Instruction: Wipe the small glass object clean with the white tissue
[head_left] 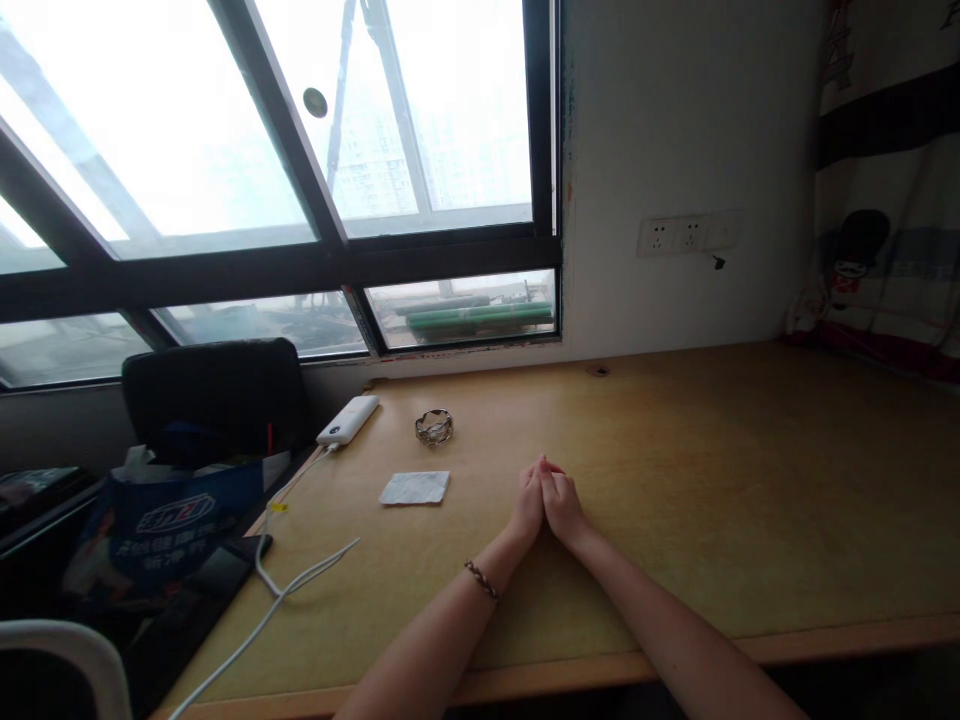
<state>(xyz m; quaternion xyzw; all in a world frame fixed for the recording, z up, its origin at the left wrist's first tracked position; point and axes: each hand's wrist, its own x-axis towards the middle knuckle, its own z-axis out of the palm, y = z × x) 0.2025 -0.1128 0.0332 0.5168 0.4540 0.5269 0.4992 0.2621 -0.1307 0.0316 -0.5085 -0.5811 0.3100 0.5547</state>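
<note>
My left hand (528, 502) and my right hand (562, 502) are clasped together on the wooden table (697, 480), fingers folded against each other. Nothing shows in them, though the space between the palms is hidden. A braided bracelet (481, 580) circles my left wrist. Left of my hands lies a flat white folded paper (415, 488), apart from them. Farther back sits a small round shiny thing (435, 428) like a bowl or ring with a wavy rim.
A white power bank (349, 420) lies at the table's left edge, with a white cable (300, 580) running from it toward me. A dark chair (214, 400) and a blue bag (172, 530) stand at left. Behind are a window, a wall socket (675, 235) and a curtain (885, 220).
</note>
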